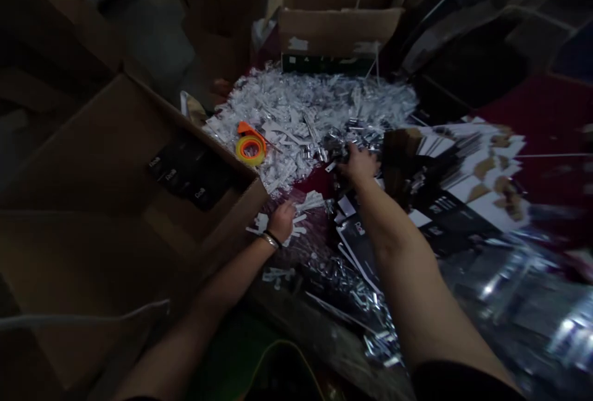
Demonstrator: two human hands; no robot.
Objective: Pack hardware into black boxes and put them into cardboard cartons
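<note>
**A:** ok what are the hands up to here?

**B:** left hand (281, 222) is resting on white plastic scraps (301, 206), right beside a cardboard box (231, 228). Right hand (357, 165) is dug into a clump of silver scraps (345, 141). Can't tell if either one's actually gripping.

**A:** anything else nearby?

**B:** yeah, a big white heap (301, 110) with an orange-and-yellow tape roll (251, 149) on it.
</note>
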